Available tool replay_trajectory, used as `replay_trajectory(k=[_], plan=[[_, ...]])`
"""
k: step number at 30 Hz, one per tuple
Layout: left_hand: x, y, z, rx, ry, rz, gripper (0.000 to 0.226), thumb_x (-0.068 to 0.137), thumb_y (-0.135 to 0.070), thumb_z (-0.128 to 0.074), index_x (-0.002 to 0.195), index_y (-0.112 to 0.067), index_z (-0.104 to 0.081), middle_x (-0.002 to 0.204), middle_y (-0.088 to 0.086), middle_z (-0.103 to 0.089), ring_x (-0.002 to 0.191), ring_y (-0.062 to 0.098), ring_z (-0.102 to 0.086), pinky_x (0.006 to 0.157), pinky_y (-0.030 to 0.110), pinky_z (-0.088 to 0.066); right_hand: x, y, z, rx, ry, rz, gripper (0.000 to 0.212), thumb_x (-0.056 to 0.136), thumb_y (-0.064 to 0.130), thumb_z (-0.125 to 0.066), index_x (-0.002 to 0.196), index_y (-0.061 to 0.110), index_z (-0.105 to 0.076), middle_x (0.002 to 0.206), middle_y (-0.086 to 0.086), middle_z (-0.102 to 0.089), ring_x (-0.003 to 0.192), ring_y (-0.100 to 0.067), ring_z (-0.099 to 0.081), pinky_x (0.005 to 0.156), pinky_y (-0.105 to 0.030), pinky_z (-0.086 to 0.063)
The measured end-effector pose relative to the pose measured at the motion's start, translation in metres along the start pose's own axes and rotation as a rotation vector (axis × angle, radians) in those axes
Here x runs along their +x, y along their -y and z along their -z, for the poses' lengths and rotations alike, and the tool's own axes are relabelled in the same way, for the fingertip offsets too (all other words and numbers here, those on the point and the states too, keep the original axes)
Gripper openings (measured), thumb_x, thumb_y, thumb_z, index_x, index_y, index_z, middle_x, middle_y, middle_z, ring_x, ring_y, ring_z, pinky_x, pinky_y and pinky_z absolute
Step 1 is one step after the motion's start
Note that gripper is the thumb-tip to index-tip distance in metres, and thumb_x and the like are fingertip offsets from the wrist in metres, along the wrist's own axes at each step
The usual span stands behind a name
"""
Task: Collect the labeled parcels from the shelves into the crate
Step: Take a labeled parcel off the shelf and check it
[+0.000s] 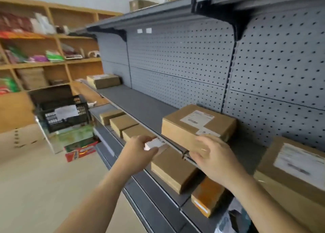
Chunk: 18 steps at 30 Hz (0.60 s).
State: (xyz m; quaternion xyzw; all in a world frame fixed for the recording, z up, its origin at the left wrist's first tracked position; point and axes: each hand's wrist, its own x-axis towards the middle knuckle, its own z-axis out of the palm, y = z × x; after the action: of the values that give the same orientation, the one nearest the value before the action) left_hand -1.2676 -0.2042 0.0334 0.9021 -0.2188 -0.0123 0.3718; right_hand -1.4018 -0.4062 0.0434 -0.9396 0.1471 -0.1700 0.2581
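A brown labeled parcel sits on the grey metal shelf in front of me. My right hand reaches toward its near lower corner with fingers loosely curled; whether it touches the box is unclear. My left hand pinches a small white card or label at the shelf's front edge. Another labeled parcel lies at the right, and one more at the shelf's far end. A black crate stands on the left, with a paper on its side.
Several plain brown boxes line the lower shelf, plus an orange-taped box. Wooden shelving with bagged goods fills the back left. A colourful carton lies on the pale floor under the crate. Pegboard backs the grey shelves.
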Motion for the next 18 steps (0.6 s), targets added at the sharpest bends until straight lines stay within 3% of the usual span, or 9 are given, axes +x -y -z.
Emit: replay_trajectory(k=[5, 11, 14, 18], plan=[[-0.01, 0.084, 0.058, 0.066, -0.168, 0.167, 0.046, 0.089, -0.034, -0.072, 0.132, -0.019, -0.064, 0.133, -0.001, -0.063, 0.12, 0.021, -0.058, 0.1, 0.032, -0.045, 0.042, 0.078, -0.091, 0.108, 0.145, 0.221, 0.04, 0.093, 0.043, -0.067, 0.131, 0.03, -0.061, 0.131, 0.017, -0.056, 0.121, -0.008, -0.052, 0.104, -0.031, -0.046], [-0.005, 0.188, 0.113, 0.101, -0.267, 0.285, 0.045, 0.09, -0.034, -0.072, 0.132, -0.023, -0.061, 0.135, -0.003, -0.055, 0.127, 0.019, -0.05, 0.109, 0.034, -0.039, 0.097, 0.159, -0.197, 0.144, 0.293, 0.353, 0.05, 0.096, 0.042, -0.065, 0.143, 0.03, -0.053, 0.146, 0.014, -0.049, 0.134, -0.01, -0.047, 0.113, -0.034, -0.042], [0.01, 0.234, 0.141, 0.097, -0.279, 0.337, 0.046, 0.091, -0.035, -0.07, 0.135, -0.025, -0.058, 0.14, -0.005, -0.05, 0.13, 0.017, -0.048, 0.109, 0.031, -0.038, 0.128, 0.191, -0.242, 0.142, 0.332, 0.36, 0.051, 0.097, 0.04, -0.064, 0.145, 0.029, -0.052, 0.148, 0.012, -0.048, 0.138, -0.009, -0.043, 0.114, -0.033, -0.039], [0.031, 0.283, 0.167, 0.112, -0.256, 0.39, 0.047, 0.093, -0.036, -0.067, 0.137, -0.027, -0.056, 0.141, -0.007, -0.046, 0.126, 0.014, -0.05, 0.097, 0.023, -0.036, 0.162, 0.223, -0.295, 0.152, 0.364, 0.343, 0.052, 0.096, 0.039, -0.064, 0.145, 0.029, -0.052, 0.148, 0.011, -0.05, 0.137, -0.01, -0.044, 0.112, -0.03, -0.037]])
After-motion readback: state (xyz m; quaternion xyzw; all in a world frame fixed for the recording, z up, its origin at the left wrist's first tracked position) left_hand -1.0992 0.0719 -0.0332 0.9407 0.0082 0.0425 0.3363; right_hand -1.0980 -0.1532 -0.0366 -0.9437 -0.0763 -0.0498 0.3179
